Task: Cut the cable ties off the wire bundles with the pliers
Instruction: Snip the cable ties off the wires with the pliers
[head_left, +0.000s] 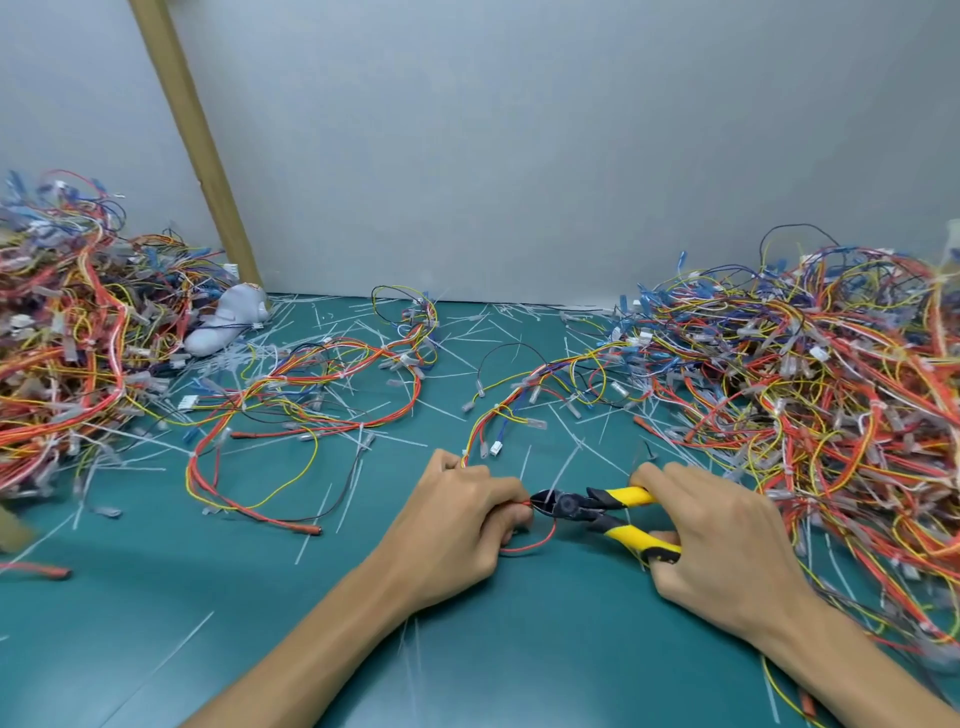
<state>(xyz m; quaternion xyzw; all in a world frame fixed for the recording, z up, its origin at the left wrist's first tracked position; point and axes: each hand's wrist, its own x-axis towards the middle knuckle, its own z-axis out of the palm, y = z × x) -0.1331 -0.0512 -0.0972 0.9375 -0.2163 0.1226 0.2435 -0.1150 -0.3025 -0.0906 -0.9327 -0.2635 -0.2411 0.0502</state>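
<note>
Wire heap (67, 338), tangled red, orange and blue, fills the left edge of the frame on a green mat (519, 649). Right of it a loose harness (311, 384) sprawls toward the centre among scattered white cut ties (566, 462).

At lower centre the left hand (457, 525) is curled tight round a thin bundle (485, 415) of red and yellow wires, pinching it at the fingertips. The bundle runs up toward mid-frame, and a red loop hangs below the fingers.

Just right of that hand, the pliers (571, 504) touch the red wire with their black tips, jaws nearly together. Whether a tie sits between them is too small to tell.

The right hand (722, 535) wraps its fingers round the yellow handles, which stand partly spread.

A bigger heap (805, 389) fills the right side.
</note>
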